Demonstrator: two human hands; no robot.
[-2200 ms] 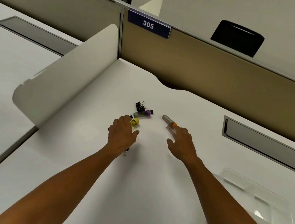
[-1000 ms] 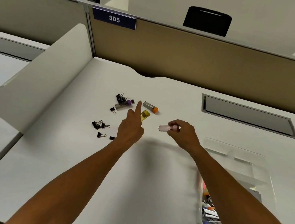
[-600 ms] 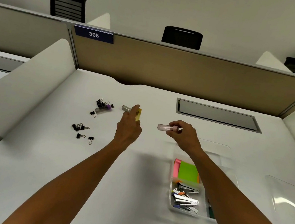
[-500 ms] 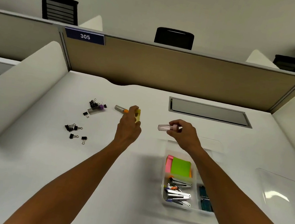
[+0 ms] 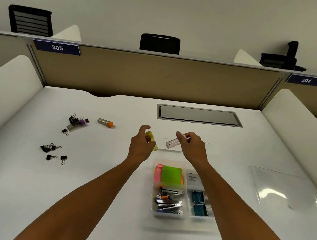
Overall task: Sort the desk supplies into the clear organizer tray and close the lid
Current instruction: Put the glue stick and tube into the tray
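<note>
White desk (image 5: 101,203), yellow tube (image 5: 151,140) in left hand (image 5: 141,145)

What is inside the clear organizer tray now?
The clear organizer tray holds sticky notes, staplers, a white box and blue packs. Its far compartment is partly hidden behind the hands.

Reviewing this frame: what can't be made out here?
Head view only:
- Yellow tube: partly covered by the left hand.
- Clear tube: its far end hidden in the right hand.
- Organizer tray: right compartments partly behind the right forearm; blurred.
- Box label: too small to read.
</note>
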